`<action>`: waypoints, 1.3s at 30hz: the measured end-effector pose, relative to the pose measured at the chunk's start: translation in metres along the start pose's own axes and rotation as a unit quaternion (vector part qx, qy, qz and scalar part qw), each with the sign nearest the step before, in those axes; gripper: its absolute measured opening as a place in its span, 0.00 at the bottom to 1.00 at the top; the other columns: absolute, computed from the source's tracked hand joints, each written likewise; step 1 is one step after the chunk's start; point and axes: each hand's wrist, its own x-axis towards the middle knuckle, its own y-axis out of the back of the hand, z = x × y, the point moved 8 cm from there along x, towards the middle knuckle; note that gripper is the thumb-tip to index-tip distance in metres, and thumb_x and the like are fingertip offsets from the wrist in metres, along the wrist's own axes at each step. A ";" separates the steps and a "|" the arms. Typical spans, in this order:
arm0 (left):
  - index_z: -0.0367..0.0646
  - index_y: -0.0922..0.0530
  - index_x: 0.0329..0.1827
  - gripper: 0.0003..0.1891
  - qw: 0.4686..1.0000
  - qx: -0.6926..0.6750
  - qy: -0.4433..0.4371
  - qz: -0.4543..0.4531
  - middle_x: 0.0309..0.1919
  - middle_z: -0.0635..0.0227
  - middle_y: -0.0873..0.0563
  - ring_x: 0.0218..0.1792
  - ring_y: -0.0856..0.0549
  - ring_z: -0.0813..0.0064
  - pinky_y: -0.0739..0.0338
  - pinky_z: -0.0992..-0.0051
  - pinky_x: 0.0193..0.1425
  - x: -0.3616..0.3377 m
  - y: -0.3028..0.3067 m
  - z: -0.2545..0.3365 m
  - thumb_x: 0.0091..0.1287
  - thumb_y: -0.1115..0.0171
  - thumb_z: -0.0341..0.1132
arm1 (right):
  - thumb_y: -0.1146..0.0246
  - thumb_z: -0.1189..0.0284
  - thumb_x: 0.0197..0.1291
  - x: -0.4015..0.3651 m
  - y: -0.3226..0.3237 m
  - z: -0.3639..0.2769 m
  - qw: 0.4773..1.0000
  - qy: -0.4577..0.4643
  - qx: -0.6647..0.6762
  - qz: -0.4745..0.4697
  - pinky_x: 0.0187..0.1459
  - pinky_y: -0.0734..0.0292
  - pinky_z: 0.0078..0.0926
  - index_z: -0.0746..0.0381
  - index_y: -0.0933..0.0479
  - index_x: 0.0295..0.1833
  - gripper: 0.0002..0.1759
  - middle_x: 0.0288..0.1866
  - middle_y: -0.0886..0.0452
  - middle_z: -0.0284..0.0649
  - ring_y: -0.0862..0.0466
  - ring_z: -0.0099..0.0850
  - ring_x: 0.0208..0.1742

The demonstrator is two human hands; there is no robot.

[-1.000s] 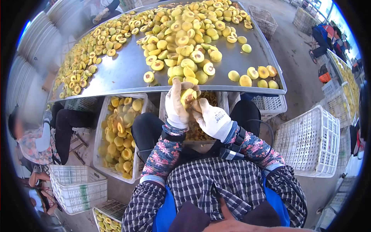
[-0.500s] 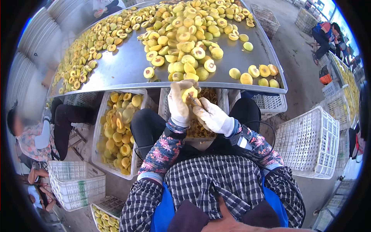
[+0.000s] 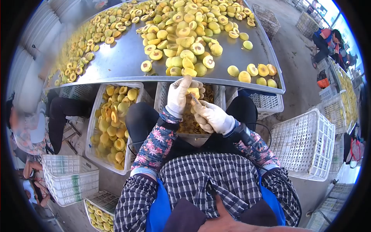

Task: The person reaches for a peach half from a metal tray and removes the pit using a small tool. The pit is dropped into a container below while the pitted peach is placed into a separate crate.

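Observation:
In my left hand [image 3: 177, 96], gloved in white, is a yellow peach half [image 3: 193, 91], gripped between thumb and fingers. My right hand [image 3: 215, 117], also gloved, closes around a small pitting tool [image 3: 194, 100] with a tan handle. Its metal end is at the fruit's cut side, partly hidden by the fingers. Both hands are just in front of the metal table's [image 3: 119, 60] near edge, above a crate [image 3: 160, 96] between my knees that holds brownish scraps. A heap of peach halves [image 3: 185, 40] covers the table's middle and left.
Left of my knees, a white bin [image 3: 128, 161] is filled with peach halves. Several peaches [image 3: 253, 70] lie at the table's right corner. White crates stand at left [image 3: 71, 183] and right [image 3: 305, 147]. A person [image 3: 29, 133] sits at left; others [image 3: 326, 44] are far right.
The peach half has turned in my left hand, whose fingers now cover more of it. My right hand stays close with the tool. The whole view has shifted slightly.

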 end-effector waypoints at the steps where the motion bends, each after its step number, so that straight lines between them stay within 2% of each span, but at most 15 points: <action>1: 0.34 0.21 0.37 0.25 1.000 -0.003 0.000 0.001 0.36 0.55 0.15 0.35 0.13 0.63 0.15 0.66 0.39 0.001 0.002 -0.003 0.70 0.43 0.53 | 0.46 0.59 0.71 0.002 0.000 0.003 1.000 -0.002 -0.001 0.001 0.16 0.43 0.15 0.57 0.33 0.50 0.13 0.20 0.35 0.27 0.38 0.17 0.13; 7: 0.33 0.18 0.37 0.16 0.988 0.155 0.005 -0.004 0.30 0.61 0.13 0.29 0.15 0.74 0.20 0.75 0.33 0.009 0.006 -0.009 0.70 0.38 0.41 | 0.45 0.66 0.70 0.018 0.042 0.009 0.984 0.124 -0.126 0.009 0.27 0.28 0.21 0.59 0.32 0.61 0.18 0.39 0.22 0.31 0.22 0.21 0.33; 9: 0.33 0.17 0.38 0.16 0.985 0.168 0.021 0.020 0.30 0.62 0.13 0.30 0.15 0.74 0.19 0.75 0.35 0.011 0.010 -0.016 0.68 0.36 0.41 | 0.53 0.71 0.74 -0.001 0.013 -0.020 0.781 0.174 -0.592 0.096 0.52 0.24 0.32 0.69 0.35 0.62 0.17 0.50 0.20 0.47 0.19 0.38 0.50; 11: 0.32 0.17 0.36 0.17 0.989 0.138 0.036 0.041 0.31 0.61 0.12 0.29 0.14 0.74 0.20 0.77 0.34 0.009 0.009 -0.016 0.65 0.32 0.42 | 0.44 0.65 0.69 0.002 0.019 -0.019 0.747 0.274 -0.585 0.157 0.35 0.22 0.40 0.67 0.33 0.53 0.17 0.35 0.17 0.43 0.17 0.44 0.32; 13: 0.32 0.17 0.34 0.16 0.996 0.080 0.001 0.029 0.30 0.60 0.13 0.29 0.14 0.73 0.19 0.77 0.34 0.007 0.007 -0.015 0.66 0.33 0.41 | 0.43 0.63 0.68 0.010 0.026 0.002 0.960 0.087 -0.255 0.080 0.36 0.23 0.41 0.66 0.33 0.52 0.17 0.32 0.17 0.44 0.16 0.46 0.33; 17: 0.33 0.19 0.31 0.17 0.998 0.037 -0.051 0.000 0.29 0.58 0.14 0.29 0.14 0.69 0.18 0.73 0.35 0.004 0.000 -0.006 0.68 0.37 0.41 | 0.44 0.66 0.69 0.008 0.024 0.009 0.995 -0.004 -0.101 0.005 0.33 0.25 0.32 0.63 0.32 0.49 0.12 0.31 0.21 0.38 0.18 0.36 0.30; 19: 0.34 0.19 0.32 0.15 0.998 0.032 -0.047 0.013 0.29 0.59 0.14 0.28 0.14 0.70 0.18 0.74 0.33 0.009 0.004 -0.011 0.68 0.36 0.40 | 0.46 0.67 0.71 0.003 0.016 -0.019 0.771 0.307 -0.542 0.133 0.25 0.31 0.21 0.59 0.31 0.51 0.09 0.29 0.26 0.32 0.24 0.25 0.24; 21: 0.34 0.18 0.34 0.14 0.989 0.131 0.050 0.046 0.29 0.60 0.14 0.28 0.14 0.71 0.18 0.74 0.32 0.010 0.011 -0.019 0.67 0.35 0.40 | 0.49 0.67 0.73 0.006 0.017 -0.013 0.723 0.380 -0.555 0.157 0.21 0.37 0.15 0.55 0.31 0.53 0.08 0.26 0.30 0.27 0.31 0.18 0.20; 22: 0.34 0.18 0.36 0.15 0.986 0.150 0.069 0.000 0.29 0.61 0.13 0.28 0.14 0.71 0.19 0.75 0.32 0.012 0.011 -0.025 0.67 0.35 0.40 | 0.49 0.64 0.73 0.027 0.035 0.010 0.941 0.220 -0.253 0.044 0.19 0.38 0.15 0.54 0.30 0.53 0.09 0.26 0.29 0.27 0.31 0.19 0.20; 23: 0.32 0.18 0.38 0.14 0.981 0.177 0.078 -0.016 0.29 0.61 0.13 0.28 0.15 0.73 0.19 0.76 0.33 0.007 0.004 -0.016 0.67 0.34 0.38 | 0.49 0.62 0.73 0.027 0.019 0.027 0.992 0.029 0.093 -0.077 0.18 0.39 0.16 0.54 0.30 0.53 0.11 0.25 0.29 0.26 0.30 0.19 0.20; 25: 0.32 0.18 0.38 0.15 0.984 0.155 0.076 -0.041 0.29 0.60 0.13 0.29 0.14 0.73 0.19 0.76 0.34 0.003 0.001 -0.017 0.68 0.35 0.40 | 0.46 0.50 0.70 0.001 0.012 0.016 0.991 0.021 -0.129 0.022 0.13 0.48 0.15 0.54 0.29 0.49 0.18 0.20 0.36 0.23 0.41 0.16 0.13; 31: 0.34 0.21 0.30 0.20 0.999 0.001 0.016 -0.050 0.30 0.57 0.14 0.29 0.14 0.66 0.17 0.69 0.34 -0.003 -0.016 -0.009 0.70 0.41 0.45 | 0.44 0.47 0.68 -0.002 0.000 0.024 0.998 0.005 0.056 -0.030 0.11 0.54 0.15 0.57 0.30 0.41 0.22 0.15 0.42 0.22 0.46 0.14 0.11; 35: 0.32 0.17 0.34 0.14 0.971 0.228 -0.045 -0.059 0.27 0.66 0.14 0.29 0.19 0.80 0.24 0.78 0.35 0.004 -0.012 -0.001 0.69 0.38 0.38 | 0.43 0.48 0.68 -0.008 0.006 0.026 0.996 0.004 0.075 -0.039 0.10 0.57 0.15 0.57 0.30 0.41 0.22 0.15 0.45 0.20 0.49 0.13 0.10; 38: 0.33 0.17 0.36 0.11 0.848 0.450 -0.258 0.109 0.26 0.74 0.18 0.29 0.25 0.83 0.27 0.78 0.36 -0.020 0.041 0.097 0.65 0.32 0.35 | 0.46 0.48 0.69 -0.023 0.012 0.019 0.996 0.004 0.031 -0.085 0.13 0.50 0.12 0.58 0.29 0.47 0.22 0.20 0.38 0.22 0.44 0.12 0.14; 39: 0.33 0.18 0.35 0.12 0.896 0.390 -0.160 0.142 0.25 0.75 0.20 0.30 0.26 0.84 0.29 0.78 0.35 -0.015 0.091 0.106 0.66 0.32 0.37 | 0.47 0.50 0.70 -0.014 0.031 0.021 0.992 0.068 -0.103 -0.039 0.19 0.40 0.16 0.58 0.30 0.52 0.23 0.26 0.30 0.28 0.33 0.18 0.19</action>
